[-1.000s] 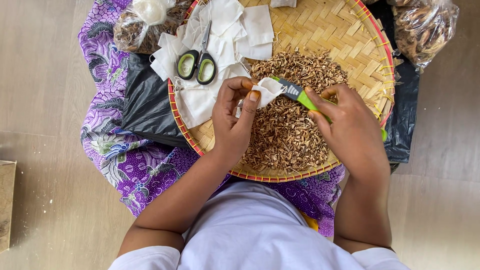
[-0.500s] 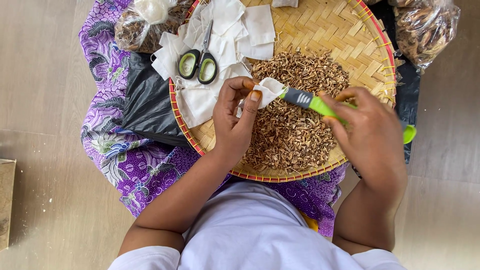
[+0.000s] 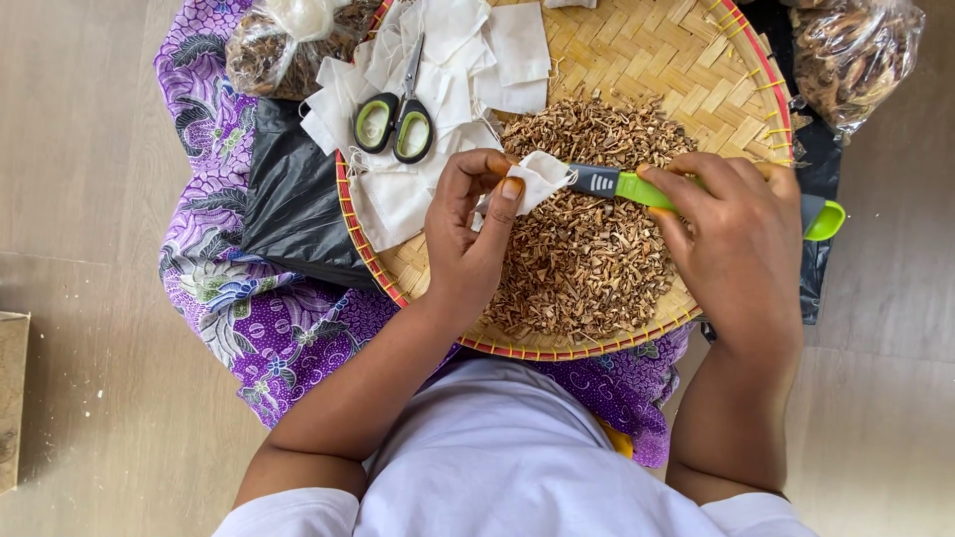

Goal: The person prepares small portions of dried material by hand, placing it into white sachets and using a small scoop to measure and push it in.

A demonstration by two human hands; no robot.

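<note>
Left hand (image 3: 473,234) pinches small white cloth pouch (image 3: 537,179) over brown dried herb pile (image 3: 587,249), centre of round woven bamboo tray (image 3: 686,60). Right hand (image 3: 736,234) grips green-grey plastic scoop (image 3: 637,187), now slid further right than earlier. Scissors (image 3: 395,114) at left rim.

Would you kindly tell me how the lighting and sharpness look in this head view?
Head view: soft, even light with only faint shadows; left hand, right hand, white pouch and woven tray all sharp; mild glare on the plastic bag.
</note>
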